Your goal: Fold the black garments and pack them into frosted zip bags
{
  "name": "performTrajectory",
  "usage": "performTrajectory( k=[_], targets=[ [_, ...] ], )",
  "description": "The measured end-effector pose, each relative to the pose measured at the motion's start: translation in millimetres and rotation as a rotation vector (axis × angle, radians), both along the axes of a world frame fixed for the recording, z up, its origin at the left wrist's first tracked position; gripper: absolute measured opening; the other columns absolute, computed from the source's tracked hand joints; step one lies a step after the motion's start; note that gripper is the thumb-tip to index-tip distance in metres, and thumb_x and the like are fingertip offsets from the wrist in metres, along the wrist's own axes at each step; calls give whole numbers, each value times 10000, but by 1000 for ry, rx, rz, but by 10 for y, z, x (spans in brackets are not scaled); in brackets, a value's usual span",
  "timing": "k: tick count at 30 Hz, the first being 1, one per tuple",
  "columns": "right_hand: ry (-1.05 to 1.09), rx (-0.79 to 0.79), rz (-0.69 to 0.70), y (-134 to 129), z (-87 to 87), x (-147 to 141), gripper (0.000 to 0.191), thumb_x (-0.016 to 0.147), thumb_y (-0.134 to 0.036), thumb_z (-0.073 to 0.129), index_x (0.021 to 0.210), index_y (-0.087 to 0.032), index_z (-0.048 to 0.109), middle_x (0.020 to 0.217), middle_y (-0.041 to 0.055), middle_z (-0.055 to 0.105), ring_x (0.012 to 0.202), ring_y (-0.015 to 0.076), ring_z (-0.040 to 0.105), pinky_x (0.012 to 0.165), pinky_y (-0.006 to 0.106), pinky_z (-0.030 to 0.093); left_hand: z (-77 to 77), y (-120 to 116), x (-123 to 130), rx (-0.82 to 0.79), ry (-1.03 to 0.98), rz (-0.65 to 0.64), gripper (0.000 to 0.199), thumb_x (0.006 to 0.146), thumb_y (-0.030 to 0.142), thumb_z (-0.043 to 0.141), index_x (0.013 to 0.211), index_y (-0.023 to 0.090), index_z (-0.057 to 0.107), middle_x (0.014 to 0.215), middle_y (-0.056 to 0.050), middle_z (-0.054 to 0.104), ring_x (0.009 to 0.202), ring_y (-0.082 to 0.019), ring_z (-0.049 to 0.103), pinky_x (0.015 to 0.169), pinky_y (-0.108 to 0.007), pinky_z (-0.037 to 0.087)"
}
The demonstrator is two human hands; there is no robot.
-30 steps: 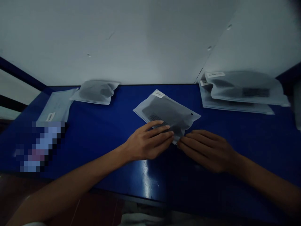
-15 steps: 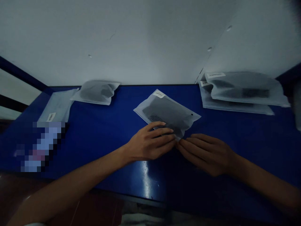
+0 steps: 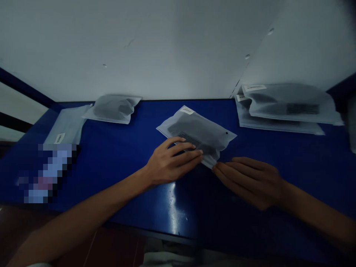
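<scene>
A frosted plastic zip bag (image 3: 194,124) lies at a slant in the middle of the blue table, with a dark item showing through it. It bears a white barcode label at its far corner and a small dark dot near its right end. Along the near edge, my left hand (image 3: 174,161) rests with its fingers stretched and slightly apart, the tips touching the bag; its thumb is hidden. My right hand (image 3: 250,181) has its fingers together, pinching the bag's nearest corner, which is drawn out towards it.
Two more frosted bags (image 3: 289,104) overlap at the back right against the white wall (image 3: 167,48). At the back left lie another filled bag (image 3: 112,108) and a flatter bag (image 3: 69,122). A pixelated object (image 3: 52,174) lies near the left front edge.
My left hand has slid left and slightly away from me along the bag's near edge. My right hand has moved a little right, and the corner between the hands now shows.
</scene>
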State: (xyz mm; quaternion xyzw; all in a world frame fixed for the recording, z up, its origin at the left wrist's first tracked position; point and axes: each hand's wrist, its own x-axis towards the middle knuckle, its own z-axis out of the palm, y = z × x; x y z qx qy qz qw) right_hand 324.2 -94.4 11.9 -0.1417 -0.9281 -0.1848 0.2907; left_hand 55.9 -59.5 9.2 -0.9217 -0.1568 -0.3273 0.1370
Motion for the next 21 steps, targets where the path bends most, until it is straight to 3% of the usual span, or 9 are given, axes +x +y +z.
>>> performTrajectory(
  k=[5, 10, 15, 21],
  targets=[
    [16, 9, -19, 17, 8, -13, 263, 995, -39, 446, 1042, -98, 698, 970, 77, 777, 878, 163, 711, 811, 313, 595, -5, 29, -17, -2, -6, 4, 179, 988, 113, 654, 1152, 179, 681, 1069, -4, 807, 965, -170, 767, 873, -375, 628],
    [39, 9, -41, 56, -21, -60, 121, 937, -62, 614, 1017, -83, 702, 948, 92, 770, 852, 191, 708, 774, 335, 584, -37, 11, 40, -12, -36, -13, 173, 960, 107, 687, 1126, 154, 693, 1029, -29, 810, 935, -182, 772, 875, -381, 633],
    [55, -23, 4, 45, -14, -71, 186, 974, -32, 521, 1010, -75, 698, 922, 90, 761, 802, 156, 686, 765, 301, 583, -58, -5, 96, -24, -45, -41, 95, 983, 131, 652, 1060, 181, 678, 1077, -14, 802, 960, -167, 759, 932, -383, 618],
    [12, 3, -40, 24, -9, -64, 158, 957, -31, 571, 976, -114, 704, 903, 58, 761, 781, 141, 687, 740, 281, 587, -72, 32, 39, -99, -27, -1, 117, 996, 140, 638, 1100, 192, 653, 1144, -20, 781, 1066, -183, 734, 987, -407, 585]
  ],
)
